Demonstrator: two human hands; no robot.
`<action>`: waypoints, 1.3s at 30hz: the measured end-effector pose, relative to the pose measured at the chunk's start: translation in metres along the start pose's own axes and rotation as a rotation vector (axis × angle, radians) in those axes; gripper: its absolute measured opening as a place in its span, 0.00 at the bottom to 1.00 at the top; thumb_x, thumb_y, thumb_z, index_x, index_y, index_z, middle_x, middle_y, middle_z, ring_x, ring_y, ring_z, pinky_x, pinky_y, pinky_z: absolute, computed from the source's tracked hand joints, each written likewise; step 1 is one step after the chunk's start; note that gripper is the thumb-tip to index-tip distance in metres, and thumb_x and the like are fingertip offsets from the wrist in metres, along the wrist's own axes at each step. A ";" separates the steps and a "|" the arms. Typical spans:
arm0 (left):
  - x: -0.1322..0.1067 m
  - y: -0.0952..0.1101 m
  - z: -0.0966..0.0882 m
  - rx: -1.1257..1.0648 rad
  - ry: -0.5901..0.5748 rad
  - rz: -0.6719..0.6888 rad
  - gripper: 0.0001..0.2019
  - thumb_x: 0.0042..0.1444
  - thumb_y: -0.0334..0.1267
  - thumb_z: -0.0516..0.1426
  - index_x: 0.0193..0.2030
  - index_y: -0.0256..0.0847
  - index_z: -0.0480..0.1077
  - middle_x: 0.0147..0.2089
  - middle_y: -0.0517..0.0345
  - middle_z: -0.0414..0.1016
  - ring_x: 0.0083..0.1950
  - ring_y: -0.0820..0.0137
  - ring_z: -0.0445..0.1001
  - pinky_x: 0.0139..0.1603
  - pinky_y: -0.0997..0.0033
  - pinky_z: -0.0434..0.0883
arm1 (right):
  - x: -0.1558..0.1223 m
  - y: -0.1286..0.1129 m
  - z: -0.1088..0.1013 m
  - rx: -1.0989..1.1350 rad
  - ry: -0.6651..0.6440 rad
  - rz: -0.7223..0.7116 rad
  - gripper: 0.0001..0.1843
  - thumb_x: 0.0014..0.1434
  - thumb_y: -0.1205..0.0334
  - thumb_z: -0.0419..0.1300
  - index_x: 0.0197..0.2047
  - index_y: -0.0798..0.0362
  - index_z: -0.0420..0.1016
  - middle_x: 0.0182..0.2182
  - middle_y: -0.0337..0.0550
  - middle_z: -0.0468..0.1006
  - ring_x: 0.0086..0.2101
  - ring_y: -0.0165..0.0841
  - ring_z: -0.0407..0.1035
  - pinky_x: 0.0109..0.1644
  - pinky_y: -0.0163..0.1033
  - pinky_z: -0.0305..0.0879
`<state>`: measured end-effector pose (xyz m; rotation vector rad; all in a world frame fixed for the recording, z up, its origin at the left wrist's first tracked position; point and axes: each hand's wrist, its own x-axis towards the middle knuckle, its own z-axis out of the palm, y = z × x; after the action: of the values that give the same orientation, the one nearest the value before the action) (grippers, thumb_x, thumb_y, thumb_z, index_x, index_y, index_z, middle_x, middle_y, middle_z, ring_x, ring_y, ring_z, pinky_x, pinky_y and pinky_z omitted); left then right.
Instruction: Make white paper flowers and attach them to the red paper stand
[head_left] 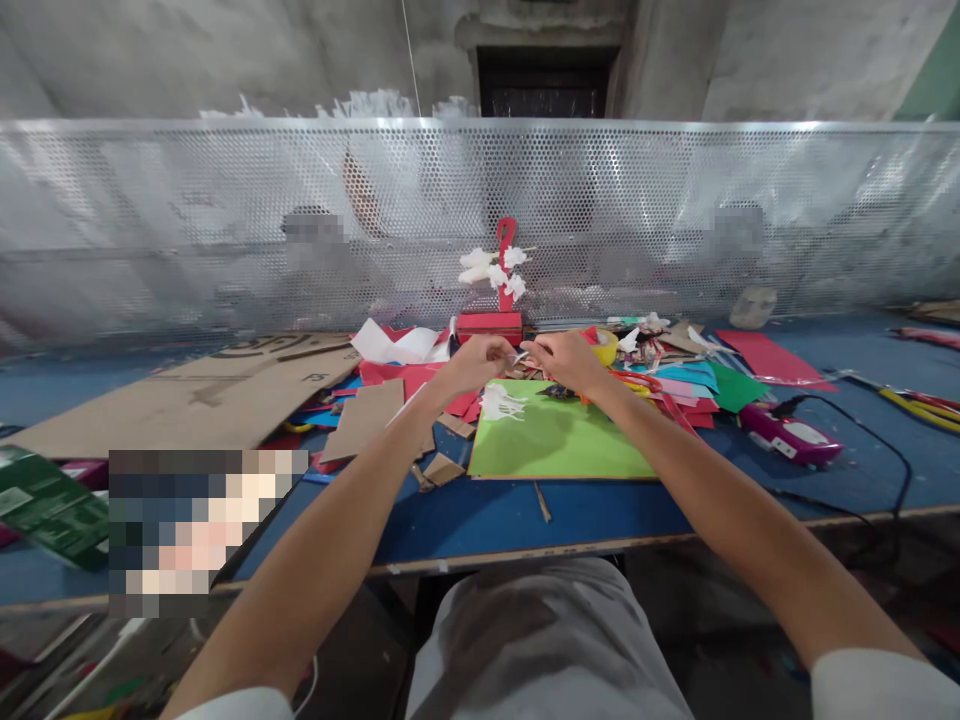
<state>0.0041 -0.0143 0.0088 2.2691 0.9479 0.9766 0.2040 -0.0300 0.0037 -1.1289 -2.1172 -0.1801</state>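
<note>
My left hand [482, 360] and my right hand [564, 358] meet above the back edge of a bright green sheet [570, 450]. Between their pinched fingertips is a small white piece [520, 357], which looks like paper; its exact shape is too small to make out. On the sheet, just below my left hand, lies a fringed white paper cutting [502, 402]. Behind my hands stands a red box [489, 326] with a looped red strip [506, 235] rising from it. Several white paper flowers [497, 275] are attached to the strip.
Flattened cardboard [202, 400] covers the left side, with cardboard scraps [367, 415] beside it. A yellow tape roll [604, 347] and coloured paper [686, 378] lie right of my hands. Farther right are a purple device [795, 436] with a cable and yellow-handled pliers [919, 408]. Perforated metal [637, 220] stands behind.
</note>
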 end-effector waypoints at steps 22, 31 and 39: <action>-0.001 0.002 -0.002 0.019 0.010 -0.051 0.07 0.54 0.35 0.57 0.32 0.33 0.74 0.30 0.52 0.77 0.30 0.72 0.72 0.34 0.72 0.69 | -0.001 0.002 0.001 0.152 0.010 -0.037 0.14 0.63 0.52 0.58 0.36 0.53 0.77 0.27 0.41 0.78 0.27 0.31 0.67 0.35 0.35 0.55; -0.001 0.005 -0.002 -0.017 0.003 -0.048 0.07 0.55 0.35 0.57 0.32 0.33 0.73 0.29 0.54 0.75 0.29 0.73 0.71 0.33 0.73 0.68 | -0.002 0.002 -0.003 0.088 -0.036 -0.034 0.32 0.66 0.42 0.49 0.21 0.55 0.73 0.17 0.40 0.72 0.23 0.30 0.64 0.32 0.36 0.52; -0.001 0.001 -0.003 -0.014 -0.017 -0.053 0.06 0.52 0.34 0.58 0.32 0.33 0.74 0.30 0.54 0.77 0.30 0.73 0.72 0.33 0.74 0.69 | -0.002 0.002 0.004 0.185 -0.060 -0.129 0.11 0.62 0.55 0.60 0.42 0.52 0.78 0.35 0.43 0.81 0.34 0.33 0.73 0.40 0.35 0.59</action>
<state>0.0019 -0.0149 0.0108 2.2264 0.9859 0.9377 0.2043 -0.0280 -0.0014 -0.9014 -2.2102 -0.0098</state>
